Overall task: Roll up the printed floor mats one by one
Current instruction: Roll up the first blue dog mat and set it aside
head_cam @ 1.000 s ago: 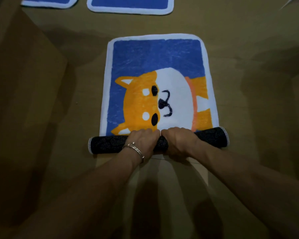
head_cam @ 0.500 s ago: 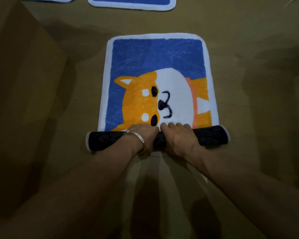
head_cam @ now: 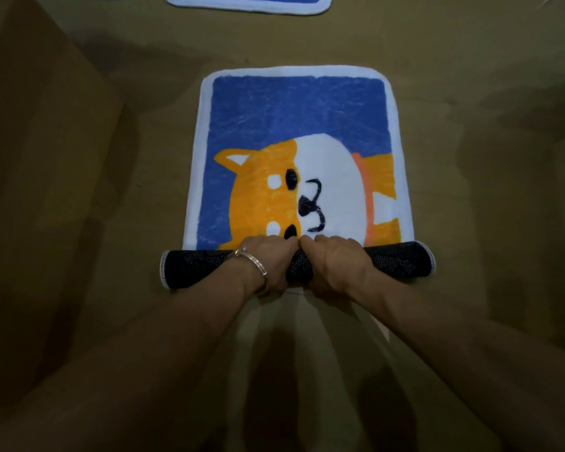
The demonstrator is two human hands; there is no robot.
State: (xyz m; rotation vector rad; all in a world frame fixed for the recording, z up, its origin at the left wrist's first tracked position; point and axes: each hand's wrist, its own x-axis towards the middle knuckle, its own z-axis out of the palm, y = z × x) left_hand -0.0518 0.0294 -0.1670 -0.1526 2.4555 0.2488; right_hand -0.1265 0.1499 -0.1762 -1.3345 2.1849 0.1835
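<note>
The brown floor fills the view, dimly lit, with shadow on the left and right. The dog-print floor mat lies flat at centre, print side up. Its near end is wound into a roll with the dark dotted backing outward. A second blue mat lies at the far edge. The left hand and right hand touch side by side at mid-roll, fingers curled over it. A metal bangle circles the left wrist.
</note>
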